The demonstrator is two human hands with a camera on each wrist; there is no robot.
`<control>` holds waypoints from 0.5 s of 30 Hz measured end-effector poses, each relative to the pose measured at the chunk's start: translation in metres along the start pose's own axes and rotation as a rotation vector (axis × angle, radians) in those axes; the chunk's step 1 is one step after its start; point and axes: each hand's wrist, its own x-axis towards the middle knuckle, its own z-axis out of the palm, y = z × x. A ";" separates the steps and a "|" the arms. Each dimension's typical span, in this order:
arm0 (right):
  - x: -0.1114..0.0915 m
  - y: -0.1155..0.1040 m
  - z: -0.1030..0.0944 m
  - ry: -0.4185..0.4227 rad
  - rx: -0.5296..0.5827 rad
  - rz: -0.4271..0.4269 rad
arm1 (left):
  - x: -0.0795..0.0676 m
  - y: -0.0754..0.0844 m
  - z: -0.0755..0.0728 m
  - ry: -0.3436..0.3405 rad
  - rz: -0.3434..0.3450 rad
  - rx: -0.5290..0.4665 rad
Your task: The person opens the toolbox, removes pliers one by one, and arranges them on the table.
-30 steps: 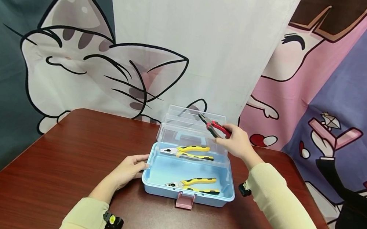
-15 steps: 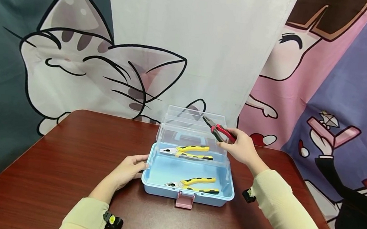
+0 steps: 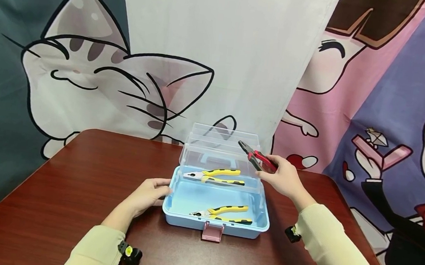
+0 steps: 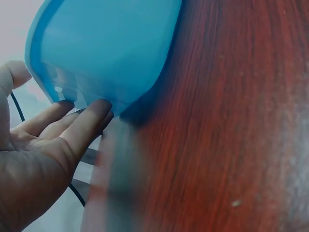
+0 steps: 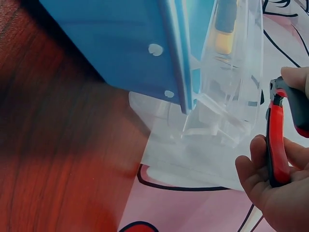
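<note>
My right hand holds red-and-black pliers by their spread handles, in the air over the back right of a light-blue toolbox. In the right wrist view a red handle lies against the fingers. My left hand rests its fingers on the toolbox's left wall, seen close in the left wrist view. Yellow-and-black pliers lie in the raised clear tray. A second yellow-and-black pair lies on the box floor near the front wall.
The clear lid stands open behind the box, with a pink latch hanging at the front. Beneath is a reddish-brown wooden table. A cartoon-printed cloth hangs right behind the table's far edge.
My right hand has moved right and a little lower with the red-and-black pliers, away from above the tray. My left hand stays at the box; the head view has shifted slightly.
</note>
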 end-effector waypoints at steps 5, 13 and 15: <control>-0.003 0.003 -0.001 0.009 -0.004 -0.008 | 0.000 0.000 0.000 -0.009 0.005 -0.011; -0.006 0.009 -0.001 0.030 -0.009 -0.007 | 0.000 -0.003 0.001 -0.020 0.028 -0.017; -0.006 0.011 -0.001 0.036 -0.014 0.001 | 0.000 -0.004 0.000 -0.022 0.031 -0.018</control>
